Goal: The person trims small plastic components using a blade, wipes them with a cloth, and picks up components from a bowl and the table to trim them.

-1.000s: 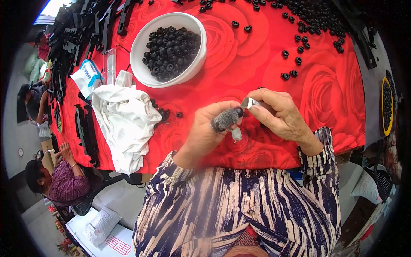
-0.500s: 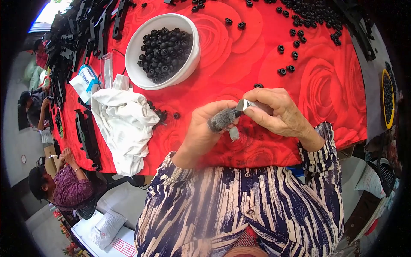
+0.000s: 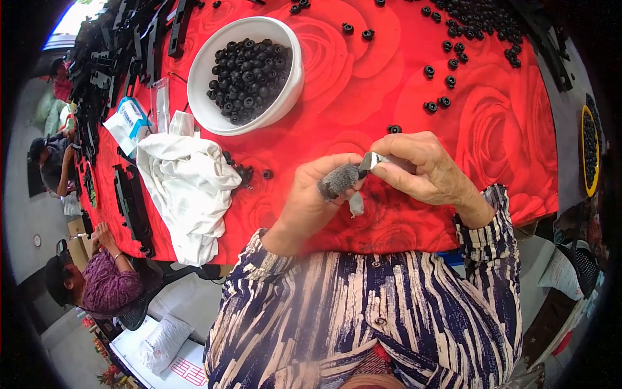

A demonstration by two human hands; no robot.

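Small, rounded black part (image 3: 363, 172), mostly hidden by fingers, located between the worker's two hands above the red, rose-patterned cloth-covered surface (image 3: 382, 71). The left hand (image 3: 308, 189) grips the part at its fingertips; one digit wears a fuzzy grey cover (image 3: 338, 181), beneath which a loose pale-grey strip (image 3: 356, 205) hangs. The right hand (image 3: 426, 172) is closed, thumb against fingers, on a short metal blade with a white-wrapped end (image 3: 371, 161), its edge at or very near the part; whether the two touch, I cannot tell from where I stand.

Progress, as judged from the layout: work on this one piece appears under way, the blade being at the part and the piece not yet set down. Many similar black pieces (image 3: 249, 84) lie together in the round white plastic bowl (image 3: 297, 84), while a dense spread of loose black pieces (image 3: 483, 23) occupies the far right, thinning to a few strays toward the worker. A small cluster of black pieces (image 3: 245, 174) sits just beside the crumpled white cloth (image 3: 188, 188). Plausibly one group is finished and another waiting, but at this size trimmed and untrimmed pieces look alike, so the amount remaining cannot be settled.
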